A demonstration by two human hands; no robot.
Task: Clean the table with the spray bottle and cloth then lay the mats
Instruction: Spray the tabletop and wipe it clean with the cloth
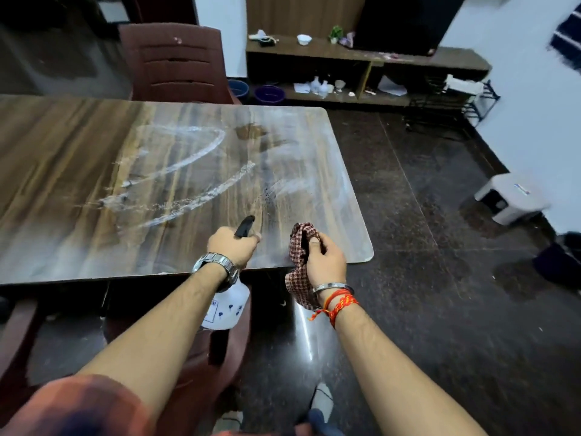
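A wooden table [78,158] fills the left and middle of the head view, with curved white wet streaks [188,184] across its top. My left hand [231,247] grips a white spray bottle [226,306] by its black trigger head, which points over the table's near edge; the bottle body hangs below the edge. My right hand [325,256] holds a bunched red-and-white checked cloth [300,247] just above the table's near right corner, and part of the cloth hangs down past my wrist. No mats are in view.
A brown plastic chair [176,61] stands at the table's far side, another [195,357] is right below my arms. A low wooden shelf unit [361,73] with small items lines the back wall. A white stool [509,199] sits on the dark floor at right.
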